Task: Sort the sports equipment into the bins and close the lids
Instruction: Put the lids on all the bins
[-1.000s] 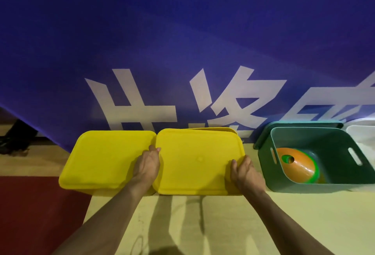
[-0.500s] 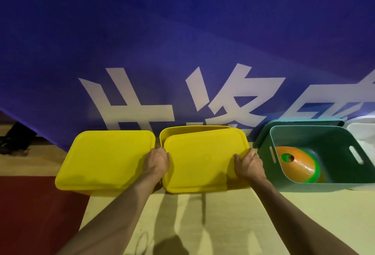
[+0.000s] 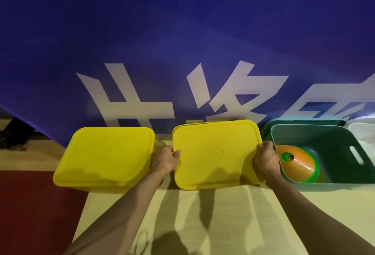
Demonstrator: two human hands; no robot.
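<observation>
Lid (image 3: 217, 154) in both hands, yellow, held over the middle bin (image 3: 205, 124), whose far rim just peeks out behind it! Left hand (image 3: 165, 159) clamps the lid's left edge, thumb curled over the top; right hand (image 3: 265, 158) is closed on the right edge the same way, fingers tucked underneath. The lid sits slightly tilted and askew, near edge hanging toward the person, so by my read it is not seated yet. To the left, a second yellow bin (image 3: 105, 156) is already covered, just beside the left hand. To the right, the green bin (image 3: 332, 184) stands open with orange and green cones (image 3: 298, 163) inside, its own green lid (image 3: 304, 121) propped behind it against the blue banner (image 3: 182, 31), and something white (image 3: 363, 135) shows at the far right edge. All of it lines the floor (image 3: 223, 214) along the banner's foot. Now, the trick here: square the lid's corners to the bin's corners first, lower the far edge onto the rim, then press down evenly along both sides. Slide the fingers out from under before pushing, or they get pinched. Green bin looks to be next.
</observation>
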